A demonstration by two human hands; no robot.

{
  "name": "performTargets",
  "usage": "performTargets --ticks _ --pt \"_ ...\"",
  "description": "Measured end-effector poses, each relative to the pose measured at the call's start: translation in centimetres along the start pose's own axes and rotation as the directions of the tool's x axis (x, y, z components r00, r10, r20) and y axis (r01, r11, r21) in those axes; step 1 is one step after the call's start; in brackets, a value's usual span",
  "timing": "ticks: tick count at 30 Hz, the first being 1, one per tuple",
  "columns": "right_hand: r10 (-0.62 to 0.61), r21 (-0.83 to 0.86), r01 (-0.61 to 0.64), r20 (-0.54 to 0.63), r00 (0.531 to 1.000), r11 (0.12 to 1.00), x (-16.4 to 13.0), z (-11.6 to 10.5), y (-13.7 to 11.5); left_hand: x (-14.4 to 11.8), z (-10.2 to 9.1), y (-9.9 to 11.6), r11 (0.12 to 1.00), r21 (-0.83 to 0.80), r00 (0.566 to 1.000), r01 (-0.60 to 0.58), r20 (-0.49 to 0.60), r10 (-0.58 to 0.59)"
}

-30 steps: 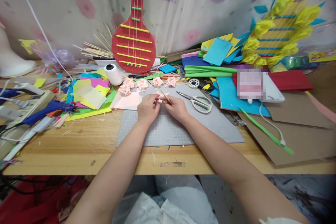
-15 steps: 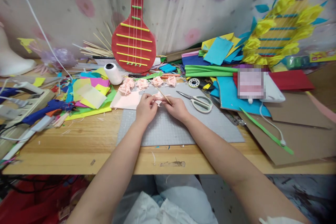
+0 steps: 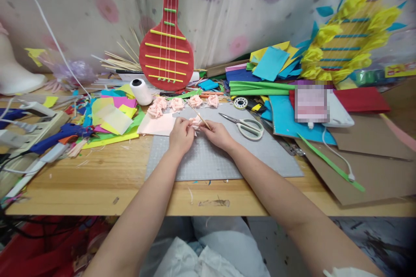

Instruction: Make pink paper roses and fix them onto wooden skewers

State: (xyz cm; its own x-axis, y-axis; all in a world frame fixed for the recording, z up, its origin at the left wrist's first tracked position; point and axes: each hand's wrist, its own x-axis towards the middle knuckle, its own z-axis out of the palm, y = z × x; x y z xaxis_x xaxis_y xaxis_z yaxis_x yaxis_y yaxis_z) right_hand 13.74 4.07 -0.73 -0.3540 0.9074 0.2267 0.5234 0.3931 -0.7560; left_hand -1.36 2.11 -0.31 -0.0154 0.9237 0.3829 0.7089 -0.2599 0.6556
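Note:
Fingers closed, my left hand [image 3: 181, 136] pinches one side of a pale pink crepe-paper piece [image 3: 195, 121] above the grey cutting mat [image 3: 208, 162]. My right hand [image 3: 218, 133] is closed at the other side of the paper and grips a thin wooden stick [image 3: 202, 118], which slants up to the left across it. Fingertips hide part of the paper. Just behind the hands are several pink paper roses [image 3: 177, 104]. A flat pink sheet [image 3: 155, 124] lies left of my left hand, and scissors [image 3: 250, 129] rest on the mat to the right.
A white thread spool [image 3: 141, 92] stands behind the pink sheet. To the left are coloured paper scraps [image 3: 110, 117], a blue glue gun [image 3: 61, 135] and a power strip [image 3: 48, 132]. A red paper lute [image 3: 166, 58] leans at the back. Cardboard [image 3: 367, 173] lies at the right.
The pink paper between my hands has shifted slightly and looks more gathered. Both hands stay in nearly the same place, with the stick still in my right hand.

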Motion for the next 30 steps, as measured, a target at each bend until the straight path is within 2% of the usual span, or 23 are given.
performTargets --ticks 10,17,24,30 --pt "0.028 0.064 -0.027 -0.020 0.999 0.998 0.0 0.1 -0.2 -0.1 -0.1 0.0 1.000 -0.001 1.000 -0.002 -0.013 0.002" --pt "0.030 0.107 -0.028 -0.016 0.999 0.994 0.0 0.1 -0.1 -0.3 -0.5 0.5 0.998 -0.019 0.997 -0.052 -0.058 0.051" --pt "0.010 0.153 -0.018 0.049 0.999 0.988 -0.3 -0.8 -0.5 0.0 -1.0 -0.1 0.999 -0.040 0.998 -0.021 0.059 0.024" --pt "0.042 0.159 -0.037 -0.025 0.999 0.987 -0.2 -0.8 -0.1 0.1 -1.0 -0.4 0.989 -0.113 0.985 0.101 0.153 -0.083"
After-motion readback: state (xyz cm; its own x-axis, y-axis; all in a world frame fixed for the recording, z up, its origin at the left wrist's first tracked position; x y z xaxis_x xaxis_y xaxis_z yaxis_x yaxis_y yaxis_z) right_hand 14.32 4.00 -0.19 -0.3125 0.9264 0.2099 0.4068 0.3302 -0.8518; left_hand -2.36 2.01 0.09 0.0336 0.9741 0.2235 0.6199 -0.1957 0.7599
